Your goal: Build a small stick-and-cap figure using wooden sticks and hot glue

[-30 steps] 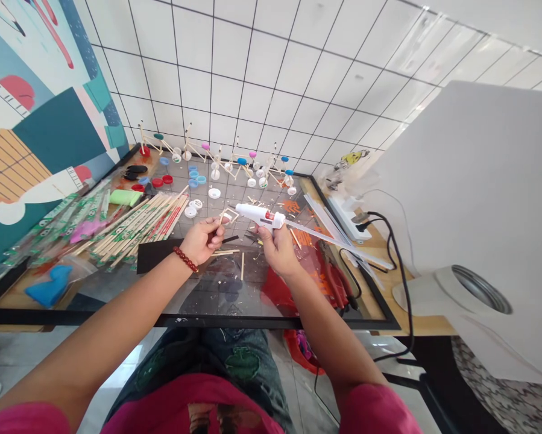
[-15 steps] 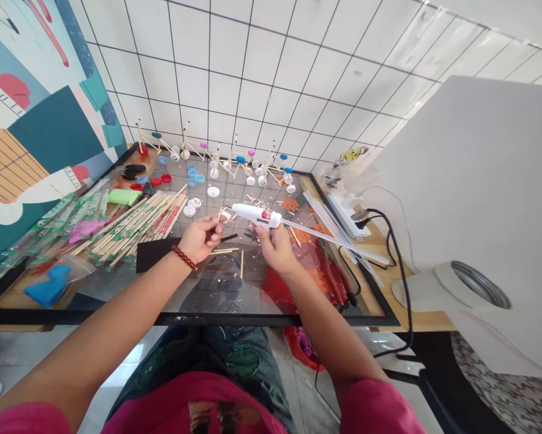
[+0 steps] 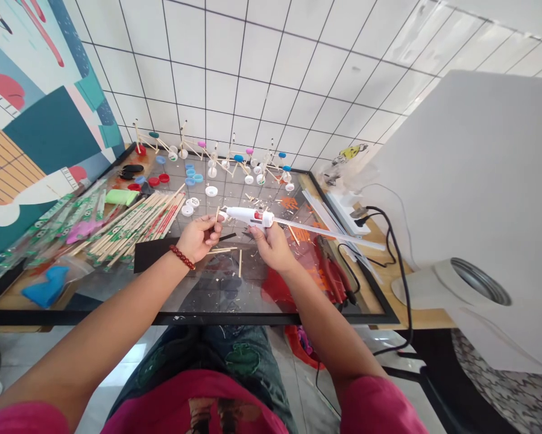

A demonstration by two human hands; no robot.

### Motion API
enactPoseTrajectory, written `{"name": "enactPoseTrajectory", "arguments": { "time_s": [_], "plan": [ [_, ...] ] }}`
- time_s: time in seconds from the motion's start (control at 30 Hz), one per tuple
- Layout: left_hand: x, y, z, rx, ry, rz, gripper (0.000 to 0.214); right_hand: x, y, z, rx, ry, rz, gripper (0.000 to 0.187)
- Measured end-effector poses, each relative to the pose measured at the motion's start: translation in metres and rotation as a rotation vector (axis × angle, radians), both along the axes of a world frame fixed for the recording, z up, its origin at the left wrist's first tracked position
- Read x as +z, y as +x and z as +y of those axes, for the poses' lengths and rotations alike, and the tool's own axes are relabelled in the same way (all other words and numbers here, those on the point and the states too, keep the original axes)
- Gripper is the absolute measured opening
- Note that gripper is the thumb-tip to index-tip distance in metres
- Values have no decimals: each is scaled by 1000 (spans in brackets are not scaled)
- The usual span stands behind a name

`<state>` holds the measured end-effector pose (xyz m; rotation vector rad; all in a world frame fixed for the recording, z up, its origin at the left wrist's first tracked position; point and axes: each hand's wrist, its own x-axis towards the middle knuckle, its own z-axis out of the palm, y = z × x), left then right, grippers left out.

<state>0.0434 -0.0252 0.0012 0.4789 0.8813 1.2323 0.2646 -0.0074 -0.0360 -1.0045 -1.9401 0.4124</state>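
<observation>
My right hand (image 3: 273,242) is wrapped round the handle of a white glue gun (image 3: 246,215), with a long clear glue stick (image 3: 325,232) running out of its back end. The gun's nozzle points left, close to my left hand (image 3: 199,237). Between the thumb and fingers of that hand a short wooden stick (image 3: 217,213) stands nearly upright, its top beside the nozzle. A white bottle cap (image 3: 224,216) shows just behind the nozzle tip. Below the hands, cut sticks (image 3: 240,263) lie on the glass tabletop.
Small stick-and-cap models (image 3: 234,160) stand along the tiled wall. Wrapped chopsticks (image 3: 137,226) are heaped at left, near blue caps (image 3: 190,175). At right lie red-handled pliers (image 3: 331,271), spare glue sticks (image 3: 320,211) and a power strip (image 3: 347,211) with a black cable.
The glue gun has shifted left, bringing its nozzle up to the small stick. My left hand keeps its pinch and has barely moved.
</observation>
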Motion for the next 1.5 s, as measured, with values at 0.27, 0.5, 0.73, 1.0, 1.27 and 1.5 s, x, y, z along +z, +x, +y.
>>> {"name": "enactPoseTrajectory", "arguments": {
  "time_s": [0.27, 0.5, 0.73, 1.0, 1.27, 1.5],
  "plan": [
    [-2, -1, 1, -19, 0, 5, 10, -3, 0, 1, 0, -18, -7, 44],
    [0, 0, -1, -42, 13, 28, 12, -5, 0, 1, 14, -24, 2, 48],
    [-1, 1, 0, -38, 18, 31, 12, -1, 0, 0, -1, -11, -6, 44],
    [-1, 0, 0, -38, 16, 28, 13, 4, -2, -2, 6, -21, -5, 43],
    [1, 1, -1, -43, 6, 38, 17, 6, -2, -2, 15, -58, -49, 35],
    [4, 3, -2, -25, 1, 49, 22, 5, -2, -2, -20, -77, -47, 37]
  ]
}}
